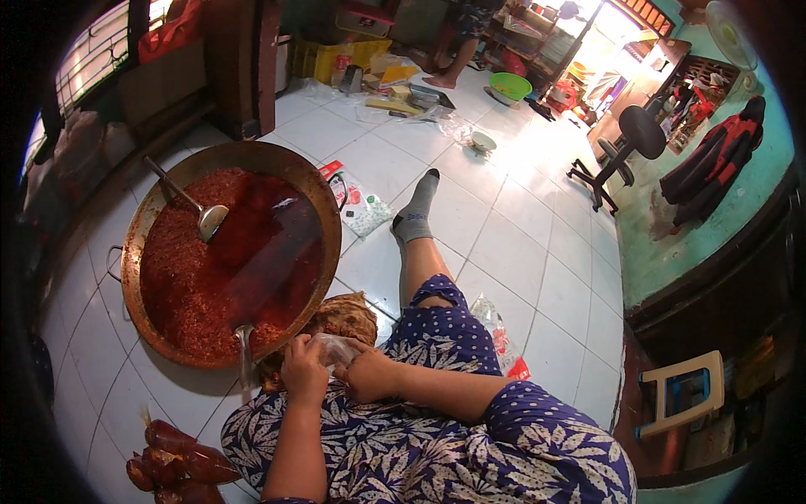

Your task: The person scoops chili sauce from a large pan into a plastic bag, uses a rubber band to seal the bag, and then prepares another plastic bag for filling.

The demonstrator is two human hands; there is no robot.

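My left hand [305, 368] and my right hand [368, 373] meet over my lap, both gripping a clear plastic bag [334, 350] between them. A stained brown cloth [345, 317] lies just beyond the bag, partly hidden by my hands. To the left stands a wide metal wok [133, 252] with dark red, oily chili sauce [182, 277] inside. A metal ladle [213, 222] rests in the sauce with its handle over the far left rim. Another metal utensil [244, 353] leans over the near rim, its lower end by my left hand.
Filled bags of red sauce [189, 453] lie at the lower left. Printed plastic packets [362, 205] lie beside the wok and by my right leg. Farther off are a small bowl [483, 142], a green basin [510, 86], a yellow crate [315, 60], an office chair [620, 151] and a standing person's leg [463, 60].
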